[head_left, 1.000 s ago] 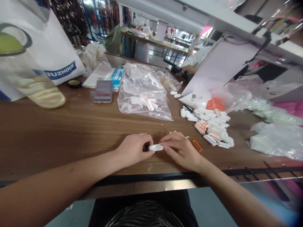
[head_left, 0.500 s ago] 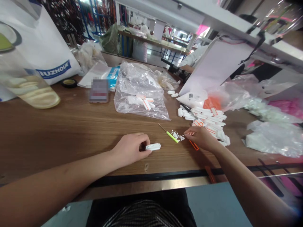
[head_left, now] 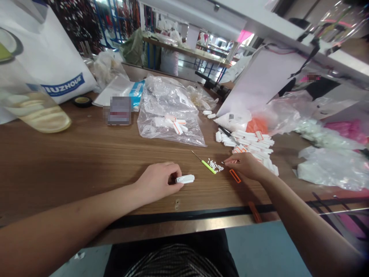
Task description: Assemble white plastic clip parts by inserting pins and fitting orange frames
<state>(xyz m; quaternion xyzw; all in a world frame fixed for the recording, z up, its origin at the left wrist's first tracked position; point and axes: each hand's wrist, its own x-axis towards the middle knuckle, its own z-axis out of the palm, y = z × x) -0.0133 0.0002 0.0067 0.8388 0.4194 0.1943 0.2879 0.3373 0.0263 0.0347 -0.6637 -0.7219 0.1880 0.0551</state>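
Observation:
My left hand [head_left: 160, 180] is closed on one end of a white plastic connector block [head_left: 186, 179], whose row of small slots faces up. It lies low over the wooden table. To the right, my right hand [head_left: 243, 165] pinches thumb and finger together, with a tiny white piece [head_left: 223, 162] at the fingertips. Beside those fingers is a scatter of tiny white pieces [head_left: 213, 166]. A pick with a yellow-green handle [head_left: 208, 167] lies against the scatter, its thin metal shaft pointing away. Just below my right hand rests a flat orange rectangular frame [head_left: 235, 176].
Behind my right hand is a heap of white blocks [head_left: 253, 142], some with orange frames, and dark tweezers [head_left: 227, 134] on it. A clear plastic bag [head_left: 170, 104] with several blocks, a phone [head_left: 119, 111] and black tape [head_left: 82, 101] lie farther back. Another bag [head_left: 331, 169] is at right.
My right hand has shifted slightly, so the orange frame below it shows more fully and a tiny white piece appears at its fingertips. My left hand keeps holding the connector block.

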